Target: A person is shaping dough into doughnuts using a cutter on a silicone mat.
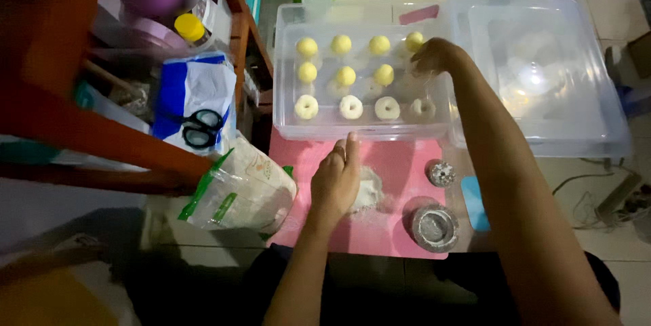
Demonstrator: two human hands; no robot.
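My right hand (pixel 436 55) reaches into a clear plastic box (pixel 288 126), its fingers curled over the right end of the middle row; whether it holds a piece of dough is hidden. Yellow dough balls (pixel 341 45) fill the two far rows, and ring-shaped dough pieces (pixel 350 106) lie along the near row. My left hand (pixel 337 178) rests on a pink mat (pixel 400 163), fingers pointing forward, beside a small heap of white flour (pixel 368 190). On the mat's right side stand a round metal cutter (pixel 435 226) and a smaller metal cutter (pixel 442 173).
A larger clear box with its lid (pixel 542 62) stands at the right. A plastic bag of flour (pixel 237 194) lies left of the mat, beside black scissors (pixel 201 128) on a blue-white packet. A wooden shelf (pixel 81 129) fills the left. A blue scraper (pixel 473 202) lies at the mat's right edge.
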